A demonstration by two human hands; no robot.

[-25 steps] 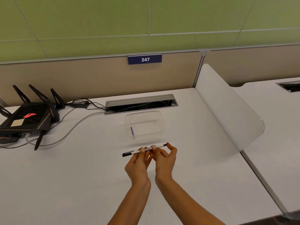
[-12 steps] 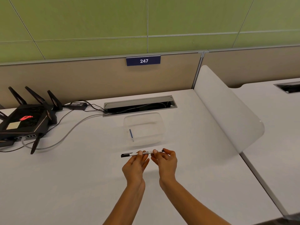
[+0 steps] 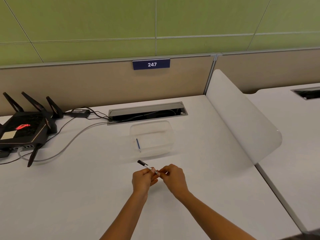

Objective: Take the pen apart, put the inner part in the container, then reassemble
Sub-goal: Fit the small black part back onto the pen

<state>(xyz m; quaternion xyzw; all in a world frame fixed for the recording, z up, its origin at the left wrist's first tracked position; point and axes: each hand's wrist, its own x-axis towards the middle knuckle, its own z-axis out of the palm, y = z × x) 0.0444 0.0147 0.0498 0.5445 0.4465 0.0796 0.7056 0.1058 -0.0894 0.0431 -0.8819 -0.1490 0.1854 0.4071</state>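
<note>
A white pen (image 3: pixel 146 166) with a black cap end is held over the white desk, its black tip pointing up and to the left. My left hand (image 3: pixel 142 179) grips its middle. My right hand (image 3: pixel 173 177) pinches its near end, which the fingers hide. Behind the hands stands a clear plastic container (image 3: pixel 168 134). A thin blue inner part (image 3: pixel 138 144) lies in the container's left side.
A black router (image 3: pixel 22 130) with antennas and its cables sit at the far left. A grey cable slot (image 3: pixel 147 112) is sunk into the desk behind the container. A white curved divider (image 3: pixel 242 118) borders the desk on the right.
The pen has swung from nearly level to a tilt, black end up-left. Both hands have closed in toward each other around its near end.
</note>
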